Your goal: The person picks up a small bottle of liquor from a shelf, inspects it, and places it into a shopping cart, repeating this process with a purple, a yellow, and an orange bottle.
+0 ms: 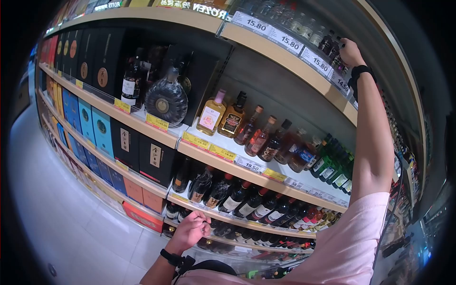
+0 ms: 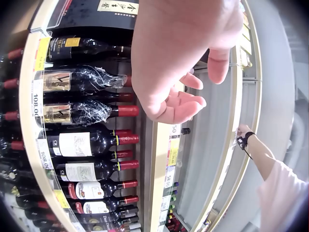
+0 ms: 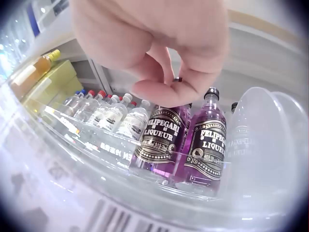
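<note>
My right hand (image 1: 351,53) reaches up to the top shelf. In the right wrist view its thumb and fingers are curled round the neck of a purple liqueur bottle (image 3: 158,130), hiding most of its cap. The bottle stands upright behind the clear shelf lip, with a black and silver label. Just beside it is a second purple liqueur bottle (image 3: 206,140) with a black cap. My left hand (image 1: 190,231) hangs low before the wine shelves, its fingers loosely curled with nothing in them. Seen from the left wrist, wine bottles (image 2: 75,144) lie beyond that hand.
Clear bottles (image 3: 113,113) with white and red caps stand left of the purple ones. A clear plastic piece (image 3: 260,140) rises at their right. Below are a shelf of spirits (image 1: 211,113), a large round decanter (image 1: 166,102) and boxed liquor (image 1: 154,156). Price tags line the shelf edges.
</note>
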Demonstrator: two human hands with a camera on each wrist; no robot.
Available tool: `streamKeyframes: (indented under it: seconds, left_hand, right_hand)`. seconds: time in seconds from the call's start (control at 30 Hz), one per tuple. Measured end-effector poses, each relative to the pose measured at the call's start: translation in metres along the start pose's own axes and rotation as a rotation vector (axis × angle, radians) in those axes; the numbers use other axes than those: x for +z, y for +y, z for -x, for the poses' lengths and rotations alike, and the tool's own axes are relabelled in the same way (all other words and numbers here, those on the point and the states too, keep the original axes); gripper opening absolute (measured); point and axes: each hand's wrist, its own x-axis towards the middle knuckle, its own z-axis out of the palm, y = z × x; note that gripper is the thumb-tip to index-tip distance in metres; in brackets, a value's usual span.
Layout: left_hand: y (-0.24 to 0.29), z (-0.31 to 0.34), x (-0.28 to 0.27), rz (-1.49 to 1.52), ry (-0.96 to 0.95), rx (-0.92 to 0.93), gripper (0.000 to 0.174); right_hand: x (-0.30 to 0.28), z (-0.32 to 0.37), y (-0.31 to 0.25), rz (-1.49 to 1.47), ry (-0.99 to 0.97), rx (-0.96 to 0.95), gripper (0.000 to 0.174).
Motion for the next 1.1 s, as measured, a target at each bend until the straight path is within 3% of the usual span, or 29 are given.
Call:
streamKeyframes:
  seconds: [0.07,0.17,0.2,0.3,0.4,0.5,0.6,0.73,0.87,1.03,1.1]
  left_hand:
    - [0.003,0.000,0.001,0.010,-0.008,0.001,0.022]
    - [0.007,0.001,0.001,-0.009,-0.016,-0.007,0.021]
    - [0.006,0.003,-0.001,0.004,-0.020,-0.008,0.022]
    - [0.009,0.008,-0.006,0.013,-0.026,-0.033,0.023]
    - [0.013,0.014,-0.006,0.012,-0.009,-0.062,0.021]
    - [0.017,0.019,-0.008,0.015,0.006,-0.094,0.020]
    - [0.019,0.027,-0.006,0.030,0.003,-0.113,0.020]
    - [0.020,0.036,0.000,-0.006,-0.008,-0.162,0.015]
    - [0.012,0.040,0.003,0.035,0.048,-0.187,0.009]
    - [0.014,0.045,0.002,-0.034,0.041,-0.189,0.008]
    - [0.018,0.044,0.012,-0.041,0.030,-0.160,0.007]
  right_hand:
    - [0.003,-0.006,0.006,-0.094,0.052,0.021,0.054]
    - [0.001,-0.025,0.024,0.229,0.022,-0.144,0.047]
    - [0.007,-0.032,0.031,0.149,0.081,-0.078,0.042]
    - [-0.013,0.014,-0.006,-0.138,0.008,0.144,0.030]
    - [-0.014,0.022,-0.009,-0.204,0.077,0.156,0.025]
    - [-0.016,0.027,-0.007,-0.026,0.302,-0.047,0.024]
    - [-0.037,0.034,-0.017,-0.156,0.334,-0.004,0.024]
    - [-0.061,0.043,-0.015,-0.301,0.429,-0.208,0.023]
    - [-0.083,0.100,-0.044,-0.794,0.291,-0.089,0.022]
    - [-0.071,0.172,-0.057,-0.926,0.107,-0.146,0.036]
    - [-0.059,0.220,-0.076,-0.839,0.071,-0.195,0.024]
